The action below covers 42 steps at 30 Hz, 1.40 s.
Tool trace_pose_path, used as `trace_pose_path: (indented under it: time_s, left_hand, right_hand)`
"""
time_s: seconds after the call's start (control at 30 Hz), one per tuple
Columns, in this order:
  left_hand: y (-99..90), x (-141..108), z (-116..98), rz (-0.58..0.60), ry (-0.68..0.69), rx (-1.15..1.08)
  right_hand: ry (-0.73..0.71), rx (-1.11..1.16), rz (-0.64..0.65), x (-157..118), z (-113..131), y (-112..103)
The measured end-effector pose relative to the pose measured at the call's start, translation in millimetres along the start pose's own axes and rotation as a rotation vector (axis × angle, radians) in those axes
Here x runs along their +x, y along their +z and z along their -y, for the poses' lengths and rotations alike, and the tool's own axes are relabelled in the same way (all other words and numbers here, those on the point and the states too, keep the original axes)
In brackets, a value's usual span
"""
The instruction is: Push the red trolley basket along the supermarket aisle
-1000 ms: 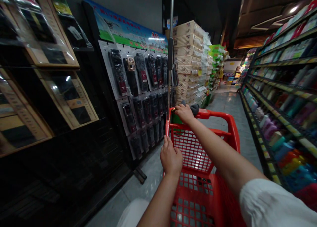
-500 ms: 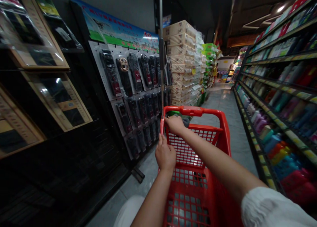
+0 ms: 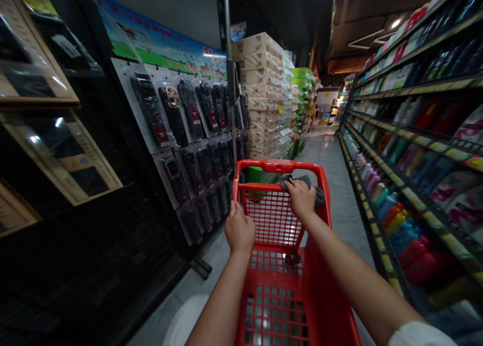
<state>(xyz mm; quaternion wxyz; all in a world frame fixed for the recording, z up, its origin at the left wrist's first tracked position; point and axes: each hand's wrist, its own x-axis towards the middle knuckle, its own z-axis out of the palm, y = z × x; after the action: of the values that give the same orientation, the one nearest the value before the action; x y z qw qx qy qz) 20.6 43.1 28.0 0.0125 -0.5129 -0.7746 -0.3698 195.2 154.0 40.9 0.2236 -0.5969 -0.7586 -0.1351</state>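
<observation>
Lengthwise, down one aisle [image 3: 320,155], pointed one red cart [image 3: 271,280], the fingers of the left hand [image 3: 240,230] pressed together on its left side, those of the right hand [image 3: 303,200] curled over one grey cloth [image 3: 320,196] lying crosswise at its far end.

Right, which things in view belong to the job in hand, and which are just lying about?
Part of the job:
- red cart, left hand on its side
- gray cloth, under the right hand

Just around:
- hanging dark packs
- stacked boxes
- shelved bottles
</observation>
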Motion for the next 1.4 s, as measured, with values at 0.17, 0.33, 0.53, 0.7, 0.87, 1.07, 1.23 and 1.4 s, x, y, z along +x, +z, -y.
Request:
trace_pose_path:
  time_s: [0.17,0.33,0.53,0.7,0.87,1.07,1.23,1.4]
  left_hand:
    - [2.1,-1,-2,-0.010,0.006,0.013]
    - [5.5,0,0,-0.033,0.032,0.024]
    - [4.7,3,1,-0.024,0.062,0.051]
    - [0.0,0,14,0.094,0.184,0.133]
    - [5.6,-8,27,0.068,0.252,0.187]
    - [13.6,-7,32,0.024,0.267,0.154]
    - [13.8,-7,34,0.022,0.241,0.121]
    - [13.0,-10,36,0.024,0.229,0.064]
  right_hand:
    - [0.105,0.079,0.079,11,26,-10]
    - [-0.077,0.147,0.093,17,85,-4]
    - [-0.047,0.191,0.033,3,75,7]
    - [0.344,0.411,-0.289,-29,23,40]
    - [0.676,0.562,-0.480,-44,12,76]
    - [0.743,0.570,-0.345,-33,25,81]
    - [0.554,0.601,-0.279,-45,47,96]
    - [0.248,0.715,-0.207,-60,75,106]
